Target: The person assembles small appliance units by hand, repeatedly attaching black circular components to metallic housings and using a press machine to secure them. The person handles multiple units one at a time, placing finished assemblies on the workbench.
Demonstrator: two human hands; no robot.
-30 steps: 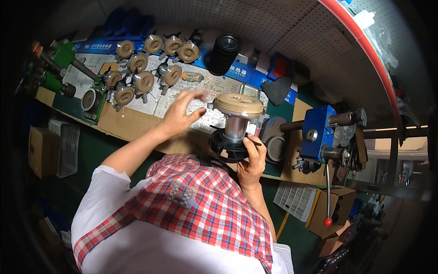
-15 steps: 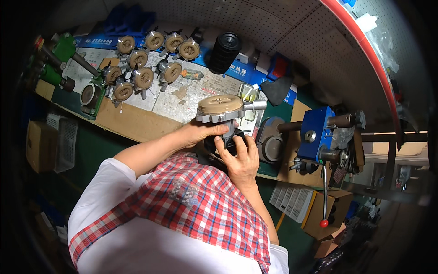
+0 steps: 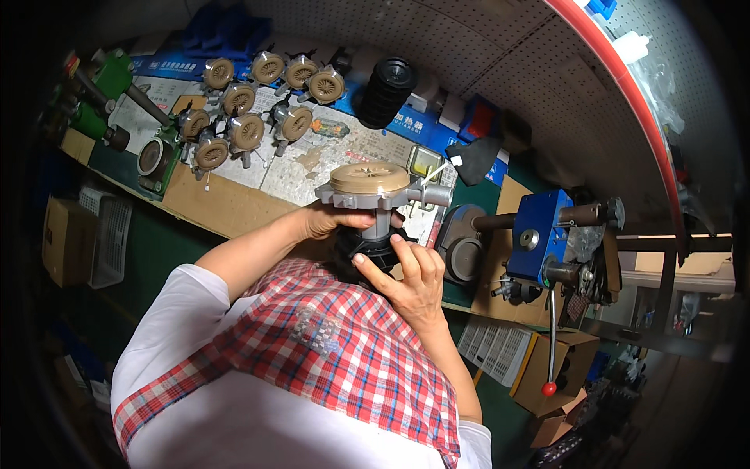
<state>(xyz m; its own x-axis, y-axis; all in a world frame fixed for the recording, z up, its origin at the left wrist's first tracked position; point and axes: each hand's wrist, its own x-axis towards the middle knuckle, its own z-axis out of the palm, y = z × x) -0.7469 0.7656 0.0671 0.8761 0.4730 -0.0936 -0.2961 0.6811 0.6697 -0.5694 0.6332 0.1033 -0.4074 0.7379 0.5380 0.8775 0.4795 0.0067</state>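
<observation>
Head view. Landmark: blue block-shaped metal press point(image 3: 539, 237). Upright grey metal assembly with round tan disc top point(image 3: 369, 180) lies left of the press, above both hands' grip. Left hand point(image 3: 332, 221) curls around its silver cylindrical neck point(image 3: 380, 224), just under the flange. Right hand point(image 3: 414, 285), on the press side, holds the black round plastic base point(image 3: 379, 250) between thumb and fingertips. Similar tan-topped grey units point(image 3: 248, 133) stand farther left of the press.

Room lies between brown-topped units point(image 3: 248, 133) and housing point(image 3: 369, 180); blue press point(image 3: 537, 238) blocks right.
</observation>
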